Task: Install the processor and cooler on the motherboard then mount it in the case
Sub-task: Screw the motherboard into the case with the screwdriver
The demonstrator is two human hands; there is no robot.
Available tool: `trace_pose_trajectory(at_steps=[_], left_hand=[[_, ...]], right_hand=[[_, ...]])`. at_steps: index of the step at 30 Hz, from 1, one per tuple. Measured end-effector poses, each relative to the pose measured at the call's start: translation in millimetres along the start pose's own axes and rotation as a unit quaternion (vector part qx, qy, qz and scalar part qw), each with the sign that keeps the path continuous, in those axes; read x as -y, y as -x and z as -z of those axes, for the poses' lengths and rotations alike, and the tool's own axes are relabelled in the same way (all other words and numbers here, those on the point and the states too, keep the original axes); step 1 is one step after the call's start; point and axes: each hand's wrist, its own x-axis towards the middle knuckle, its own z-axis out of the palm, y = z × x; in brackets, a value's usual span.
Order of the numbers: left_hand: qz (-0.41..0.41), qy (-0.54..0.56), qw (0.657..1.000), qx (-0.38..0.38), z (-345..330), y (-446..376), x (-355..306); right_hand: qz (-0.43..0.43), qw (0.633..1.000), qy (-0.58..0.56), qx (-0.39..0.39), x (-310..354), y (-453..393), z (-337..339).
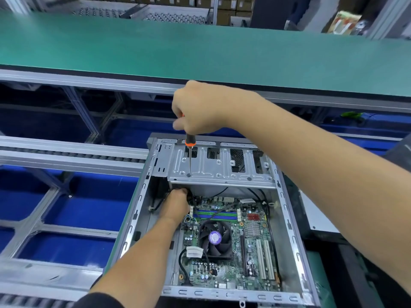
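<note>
An open grey computer case (133, 221) lies on the bench with the green motherboard (255, 247) inside it. A black cooler fan (214, 237) with a purple sticker sits on the board. My right hand (200, 107) grips the orange-and-black handle of a screwdriver (190, 152), held upright. Its thin shaft passes down through a hole in the silver drive cage (222, 167). My left hand (176, 204) reaches under that cage at the board's far left corner. Its fingertips are hidden, and what they touch cannot be told.
A green conveyor belt (200, 52) runs across the back behind an aluminium rail. Blue bins (73, 247) in a metal frame lie to the left. Black cables (184, 263) cross the board. A white panel (315, 216) lies right of the case.
</note>
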Motion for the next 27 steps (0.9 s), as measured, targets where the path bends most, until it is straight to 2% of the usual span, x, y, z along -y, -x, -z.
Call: trace_pose_trajectory(at_steps=[4,8,9,13,15,18,20,22,23,25,27], left_hand=[[-0.003,0.000,1.000,-0.006,-1,0,2],[0.004,-0.002,1.000,-0.003,0,0,1],[0.005,0.001,1.000,-0.004,0,0,1],[-0.004,0.011,1.000,-0.003,1,-2,-1],[-0.006,0.008,1.000,-0.003,1,-1,0],[-0.003,0.014,1.000,-0.002,1,-1,1],[-0.003,0.013,1.000,0.001,1,0,0],[-0.003,0.015,1.000,0.004,1,-1,1],[-0.003,0.015,1.000,0.005,1,-1,1],[-0.003,0.018,1.000,0.005,2,-1,0],[-0.004,0.017,1.000,0.002,1,-2,0]], right_hand=[[-0.039,0.999,0.010,0.020,5,-1,1],[-0.024,0.993,-0.005,0.118,10,1,14],[-0.018,0.993,-0.010,0.117,9,2,15],[0.001,1.000,0.012,-0.001,3,4,2],[-0.018,0.999,0.016,-0.021,6,3,-2],[-0.042,0.998,0.034,-0.014,10,-1,-2],[-0.024,0.998,0.038,0.040,9,2,4],[-0.002,0.996,-0.024,0.091,2,5,9],[0.012,0.996,-0.040,0.084,0,6,10],[0.029,0.999,-0.022,0.019,-1,5,4],[0.005,1.000,-0.007,-0.030,2,3,-2]])
